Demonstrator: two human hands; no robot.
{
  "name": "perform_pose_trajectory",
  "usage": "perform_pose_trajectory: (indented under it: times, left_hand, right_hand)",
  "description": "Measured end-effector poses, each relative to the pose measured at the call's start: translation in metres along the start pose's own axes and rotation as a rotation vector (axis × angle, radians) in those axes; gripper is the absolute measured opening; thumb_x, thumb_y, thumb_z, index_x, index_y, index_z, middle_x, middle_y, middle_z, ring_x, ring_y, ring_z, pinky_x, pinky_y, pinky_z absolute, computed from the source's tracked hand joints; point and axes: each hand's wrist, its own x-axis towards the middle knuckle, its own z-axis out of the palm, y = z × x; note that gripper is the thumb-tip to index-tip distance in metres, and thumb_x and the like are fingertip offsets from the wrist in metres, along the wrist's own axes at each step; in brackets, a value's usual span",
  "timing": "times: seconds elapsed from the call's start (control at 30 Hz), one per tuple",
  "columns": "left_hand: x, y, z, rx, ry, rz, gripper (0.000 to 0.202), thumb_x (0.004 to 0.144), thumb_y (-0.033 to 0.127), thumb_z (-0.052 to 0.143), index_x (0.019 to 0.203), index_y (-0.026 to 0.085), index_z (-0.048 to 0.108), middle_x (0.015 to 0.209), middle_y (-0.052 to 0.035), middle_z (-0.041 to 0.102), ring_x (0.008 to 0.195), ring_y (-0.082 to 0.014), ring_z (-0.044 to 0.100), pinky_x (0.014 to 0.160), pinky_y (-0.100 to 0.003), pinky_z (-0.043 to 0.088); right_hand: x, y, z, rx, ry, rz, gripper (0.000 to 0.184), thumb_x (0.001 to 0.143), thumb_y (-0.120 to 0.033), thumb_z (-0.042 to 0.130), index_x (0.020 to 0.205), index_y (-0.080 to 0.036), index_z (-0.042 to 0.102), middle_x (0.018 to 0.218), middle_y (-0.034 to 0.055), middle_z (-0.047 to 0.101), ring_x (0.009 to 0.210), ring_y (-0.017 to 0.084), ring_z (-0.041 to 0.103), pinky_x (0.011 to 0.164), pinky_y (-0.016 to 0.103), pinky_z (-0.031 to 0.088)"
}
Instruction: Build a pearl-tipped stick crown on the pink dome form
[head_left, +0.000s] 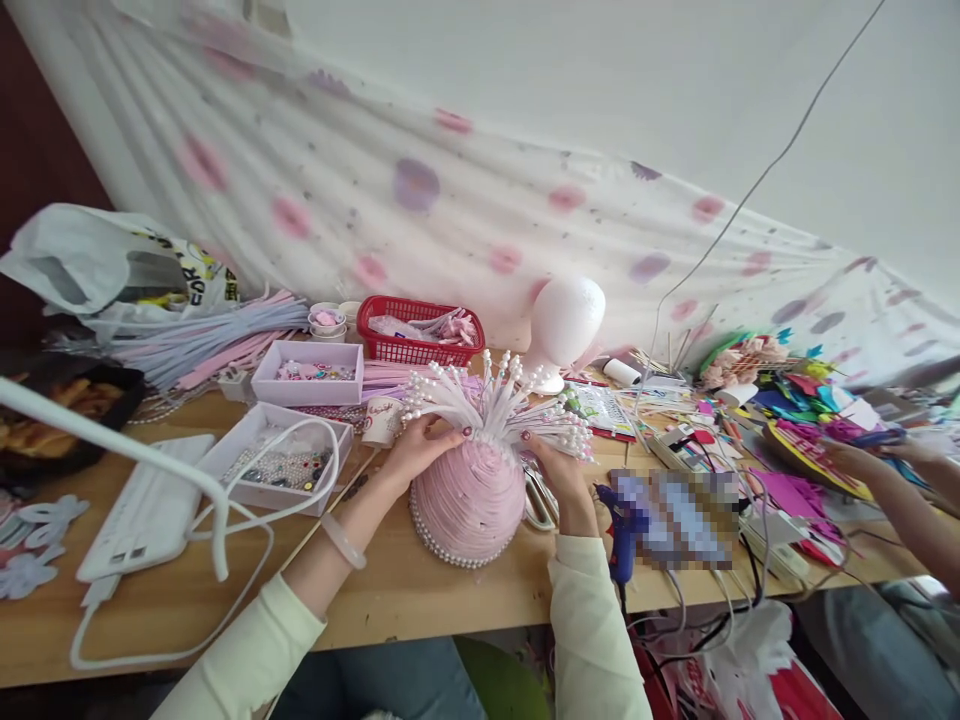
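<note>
A pink dome-shaped headpiece (469,500), wound with cord and rimmed with pearls, stands on the wooden table (420,590). White pearl-tipped stems (499,405) fan out from its top. My left hand (416,452) grips the dome's upper left side, fingers curled at the base of the stems. My right hand (556,468) holds the upper right side, fingers pressed on the stems there. A blue glue gun (619,525) lies just right of my right wrist.
Behind stand a red basket (418,330), a white foam head (566,320) and trays of beads (281,460). A white power strip (146,505) and cable lie left. Coloured felt scraps (795,410) clutter the right, where another person's hand (862,462) works.
</note>
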Motion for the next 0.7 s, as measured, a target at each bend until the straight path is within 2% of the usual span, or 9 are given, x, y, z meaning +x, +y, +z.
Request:
perform_pose_trajectory:
  times: [0.23,0.4,0.53,0.63,0.7]
  left_hand:
    - [-0.005,-0.014,0.013,-0.072,0.229,-0.034,0.054,0.060,0.037,0.086,0.106,0.017,0.065,0.121,-0.0145,0.068,0.115,-0.0296,0.064,0.101,-0.045,0.047]
    - [-0.005,-0.021,0.019,-0.095,0.297,-0.005,0.055,0.060,0.036,0.086,0.105,0.017,0.062,0.115,-0.0127,0.067,0.105,-0.0251,0.066,0.095,-0.042,0.050]
    - [0.002,-0.020,0.019,-0.102,0.295,0.007,0.054,0.058,0.039,0.087,0.101,0.017,0.063,0.105,-0.0106,0.071,0.097,-0.0238,0.068,0.090,-0.041,0.052]
    - [0.009,-0.013,0.013,-0.107,0.214,0.036,0.044,0.057,0.039,0.087,0.089,0.018,0.068,0.091,-0.0077,0.075,0.091,-0.0247,0.070,0.087,-0.041,0.054]
    - [0.014,-0.006,0.008,-0.110,0.143,0.077,0.037,0.057,0.039,0.086,0.084,0.018,0.070,0.090,-0.0077,0.077,0.093,-0.0258,0.071,0.090,-0.042,0.053]
  right_hand:
    - [-0.004,0.003,-0.006,-0.081,-0.015,0.059,0.038,0.067,-0.051,0.081,0.094,-0.024,0.078,0.109,0.0052,0.078,0.124,0.030,0.061,0.117,0.049,0.036]
    - [-0.005,-0.003,-0.004,-0.095,-0.016,0.022,0.045,0.064,-0.056,0.082,0.096,-0.025,0.078,0.111,0.0046,0.077,0.125,0.032,0.060,0.117,0.054,0.035]
    - [-0.004,-0.008,-0.001,-0.101,-0.027,-0.011,0.042,0.065,-0.055,0.081,0.094,-0.025,0.078,0.113,0.0059,0.076,0.124,0.032,0.061,0.117,0.056,0.035]
    - [-0.005,-0.013,0.002,-0.114,-0.035,-0.019,0.038,0.065,-0.053,0.082,0.092,-0.026,0.078,0.112,0.0052,0.076,0.127,0.031,0.059,0.119,0.056,0.031]
    - [-0.007,-0.019,0.005,-0.112,-0.050,-0.024,0.035,0.066,-0.052,0.082,0.090,-0.027,0.078,0.112,0.0044,0.076,0.125,0.031,0.060,0.119,0.055,0.033]
